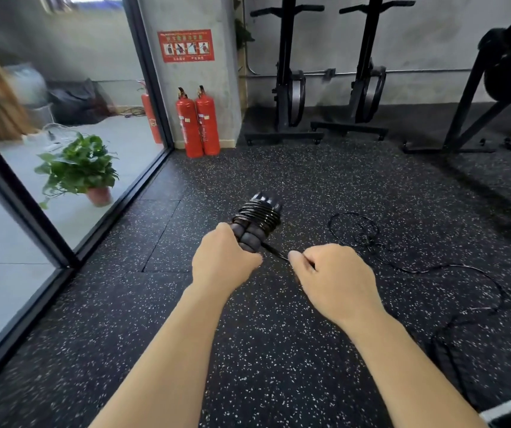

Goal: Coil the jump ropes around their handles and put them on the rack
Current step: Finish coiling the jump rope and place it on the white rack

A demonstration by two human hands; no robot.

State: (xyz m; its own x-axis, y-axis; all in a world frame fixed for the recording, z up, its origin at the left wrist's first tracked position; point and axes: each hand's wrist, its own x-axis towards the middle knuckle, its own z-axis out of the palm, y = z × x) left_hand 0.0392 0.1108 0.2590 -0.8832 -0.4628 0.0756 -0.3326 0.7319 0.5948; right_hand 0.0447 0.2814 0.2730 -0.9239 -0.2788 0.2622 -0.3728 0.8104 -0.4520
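Left hand point(224, 261): fingers curled round the near end of a bundle of black padded jump-rope handles point(249, 237), held above the floor and pointing away from the person.
Right hand point(331, 279): just right of the left, thumb and fingers pinching a taut strand of the thin black glossy jump rope point(433, 267).
Rope: many tight turns point(258, 216) wound round the far half of the handles. The unwound rest lies in loose loops on the floor to the right.
Floor point(278, 350): black rubber tiles with white speckles.
Potted green leafy plant point(78, 168): left, behind a glass wall.
Two red cylindrical fire extinguishers point(198, 125): upright against a grey concrete pillar, below a red safety poster point(185, 45).
Two black metal equipment stands point(285, 88): at the far wall.
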